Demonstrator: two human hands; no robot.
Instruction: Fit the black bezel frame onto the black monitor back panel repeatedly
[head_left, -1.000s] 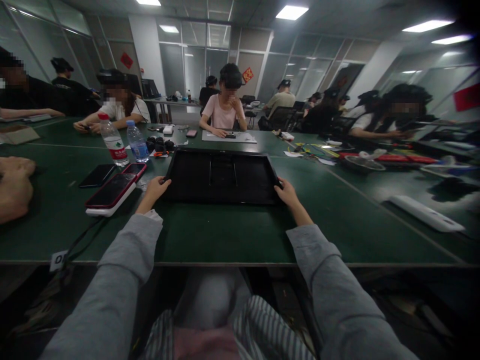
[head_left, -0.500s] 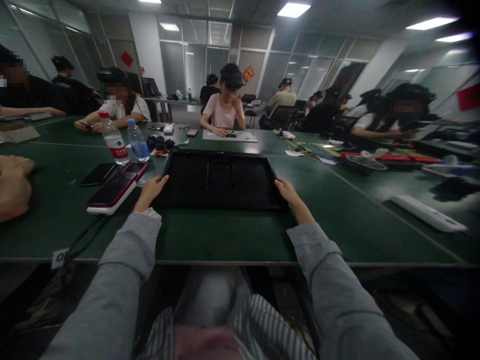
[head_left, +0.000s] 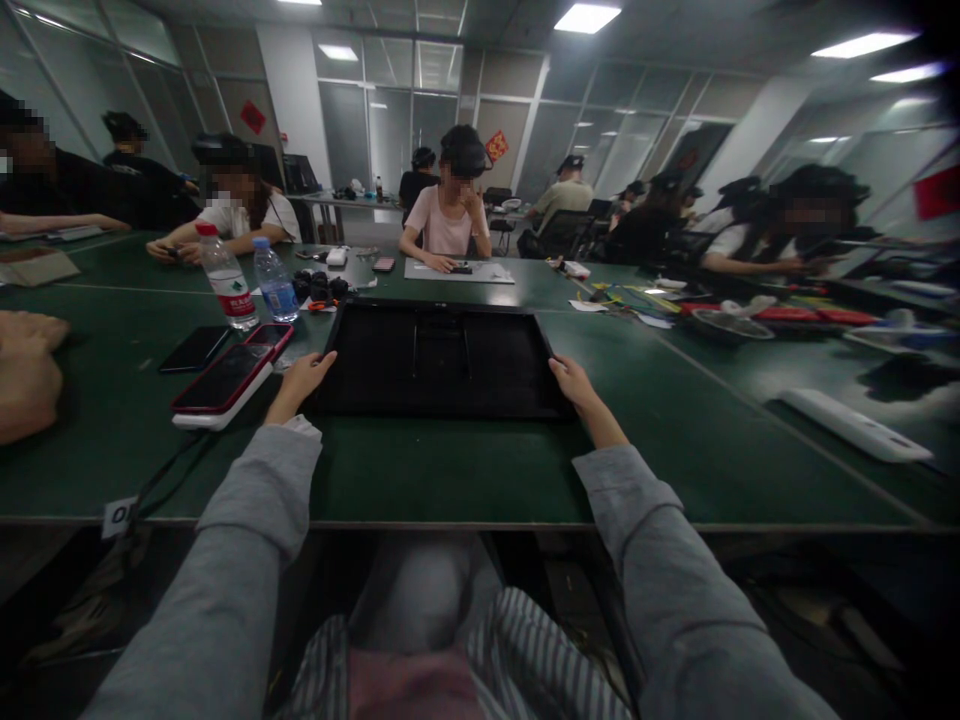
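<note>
A wide black rectangular panel with a raised rim lies in front of me at the green table. Two thin upright lines mark its middle, and a small pale mark shows on its far edge; its exact kind is unclear. My left hand grips the panel's left edge, thumb on top and fingers mostly hidden. On the opposite edge, my right hand has the same kind of hold.
Left of the panel are a red-rimmed phone on a white block, a dark phone and two water bottles. A white bar-shaped device lies at right. Another person's arm rests at far left. Several people sit around.
</note>
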